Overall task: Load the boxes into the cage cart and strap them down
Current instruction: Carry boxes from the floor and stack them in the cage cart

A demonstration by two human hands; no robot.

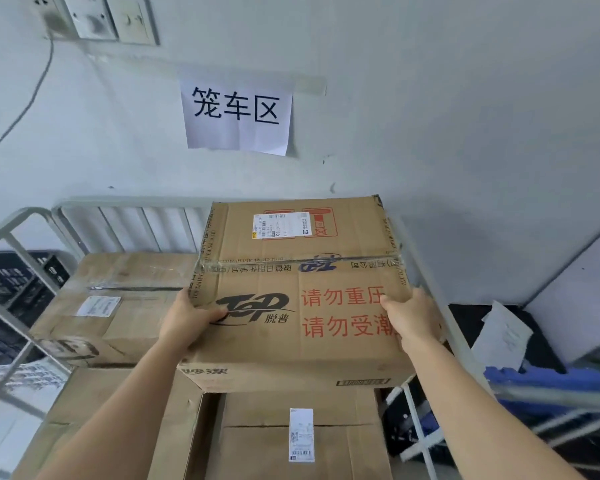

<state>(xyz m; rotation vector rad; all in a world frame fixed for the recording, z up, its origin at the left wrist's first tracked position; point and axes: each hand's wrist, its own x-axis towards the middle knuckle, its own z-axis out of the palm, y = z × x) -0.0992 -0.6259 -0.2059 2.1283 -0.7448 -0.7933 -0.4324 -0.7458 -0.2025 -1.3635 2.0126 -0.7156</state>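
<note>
Gripping the printed box (302, 299), left hand (192, 315) and right hand (413, 318) hooked thumbs over its top. Fingers were hidden, probably curled.

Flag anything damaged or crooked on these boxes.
The top box, gripped by the left hand and right hand, has a crushed, torn far right corner and wrinkled tape across its lid. The lower edge of the wall sign curls away. Nothing looks spilled.

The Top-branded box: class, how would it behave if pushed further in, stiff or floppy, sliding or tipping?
Probably stiff: the Top-branded box stays flat between left hand and right hand. Likely slides, not tips: wide, low, resting on another box. Dented far corner: perhaps crushable.
</note>
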